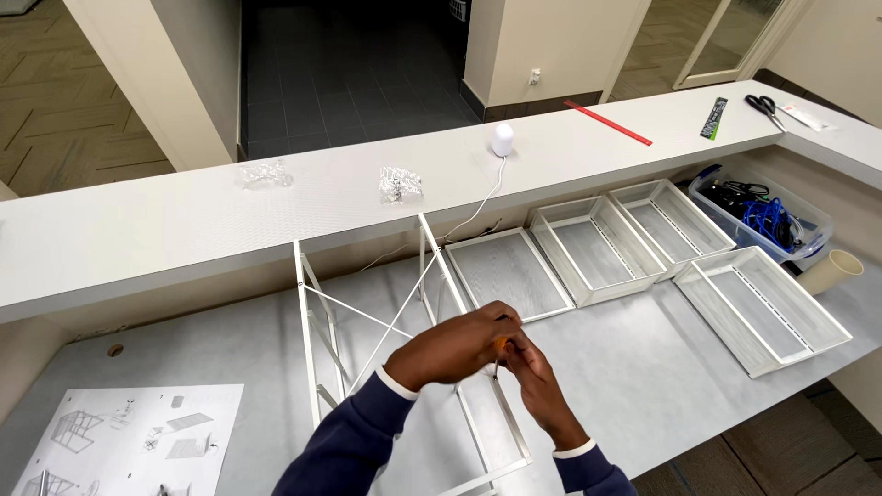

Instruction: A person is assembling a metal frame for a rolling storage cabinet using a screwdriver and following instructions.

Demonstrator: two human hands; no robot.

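A white metal rack frame (pixel 367 317) with crossed diagonal braces stands on the grey desk (pixel 643 367). My left hand (pixel 455 347) and my right hand (pixel 533 367) meet over the frame's right-hand upright, fingers closed together. Between them shows a small orange-handled tool (pixel 501 344) with a thin dark shaft pointing down at the frame. Which hand carries the tool's weight I cannot tell; both touch it. Dark blue sleeves with white cuffs cover both forearms.
Several white mesh trays (pixel 597 248) lie on the desk to the right. A clear bin of blue cables (pixel 763 216) and a cardboard tube (pixel 831 271) sit at far right. An instruction sheet (pixel 129 441) lies at lower left. The raised counter (pixel 184 230) holds two plastic bags, a white device, a red ruler, scissors.
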